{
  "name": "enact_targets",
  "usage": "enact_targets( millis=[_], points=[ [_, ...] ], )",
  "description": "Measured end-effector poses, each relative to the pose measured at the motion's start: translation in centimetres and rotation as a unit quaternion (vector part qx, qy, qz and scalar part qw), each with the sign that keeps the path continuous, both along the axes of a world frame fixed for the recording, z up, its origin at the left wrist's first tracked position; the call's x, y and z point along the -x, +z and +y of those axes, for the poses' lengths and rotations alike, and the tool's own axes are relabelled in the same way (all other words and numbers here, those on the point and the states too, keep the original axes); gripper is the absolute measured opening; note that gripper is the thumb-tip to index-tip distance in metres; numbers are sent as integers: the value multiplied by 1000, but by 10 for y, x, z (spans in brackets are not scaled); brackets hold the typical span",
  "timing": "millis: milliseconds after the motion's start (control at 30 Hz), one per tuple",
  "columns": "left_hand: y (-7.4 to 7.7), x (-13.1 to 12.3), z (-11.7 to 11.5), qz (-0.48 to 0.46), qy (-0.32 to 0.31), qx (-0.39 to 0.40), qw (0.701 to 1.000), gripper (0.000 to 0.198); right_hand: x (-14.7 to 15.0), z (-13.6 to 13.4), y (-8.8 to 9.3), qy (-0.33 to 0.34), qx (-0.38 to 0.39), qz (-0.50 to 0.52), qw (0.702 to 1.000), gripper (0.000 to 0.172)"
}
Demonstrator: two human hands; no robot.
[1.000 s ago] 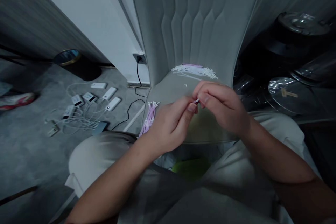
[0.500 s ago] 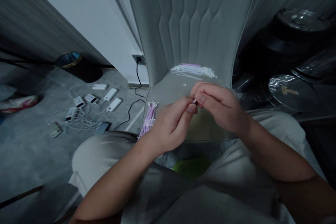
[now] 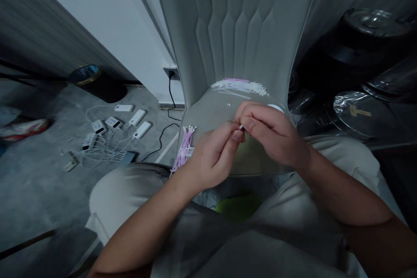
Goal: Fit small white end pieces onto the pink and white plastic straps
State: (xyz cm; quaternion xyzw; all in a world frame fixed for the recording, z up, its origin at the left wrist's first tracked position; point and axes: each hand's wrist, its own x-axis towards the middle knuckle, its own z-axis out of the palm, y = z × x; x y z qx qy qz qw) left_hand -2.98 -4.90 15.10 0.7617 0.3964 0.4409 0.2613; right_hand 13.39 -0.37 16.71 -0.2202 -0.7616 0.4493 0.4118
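My left hand (image 3: 212, 156) and my right hand (image 3: 270, 134) meet above the seat of a grey padded chair (image 3: 215, 110). Both are closed in a pinch on a tiny white piece (image 3: 241, 127) held between their fingertips; I cannot make out what it is. A bundle of thin pink-and-white strips (image 3: 184, 148) lies at the seat's left edge, just left of my left hand. A second pile of white and pink strips (image 3: 241, 86) rests at the back of the seat, against the backrest.
Several white power banks with tangled white cables (image 3: 107, 137) lie on the grey floor at the left. A black cable (image 3: 169, 108) runs from a wall socket (image 3: 172, 72). Plastic-wrapped dark round things (image 3: 358, 113) stand at the right. A green thing (image 3: 237, 206) shows between my knees.
My hands have stayed together over the seat, with only small finger movements on the tiny piece. The view has shifted slightly.
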Motion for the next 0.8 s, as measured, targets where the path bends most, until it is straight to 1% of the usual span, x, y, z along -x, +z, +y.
enact_targets(
  millis=[233,367,600,800],
  points=[
    [-3,0,1,-6,-3,-15,1000,19,0,0,-2,1,-17,-5,1000,25],
    [-4,1,2,-22,-19,-20,999,18,0,0,-2,1,-14,-19,1000,23],
    [-3,0,2,-27,-23,-14,999,19,-2,0,1,3,-27,-38,999,21],
    [-3,2,3,-7,-21,-31,999,17,-4,0,1,-4,-59,-53,997,18]
  ],
)
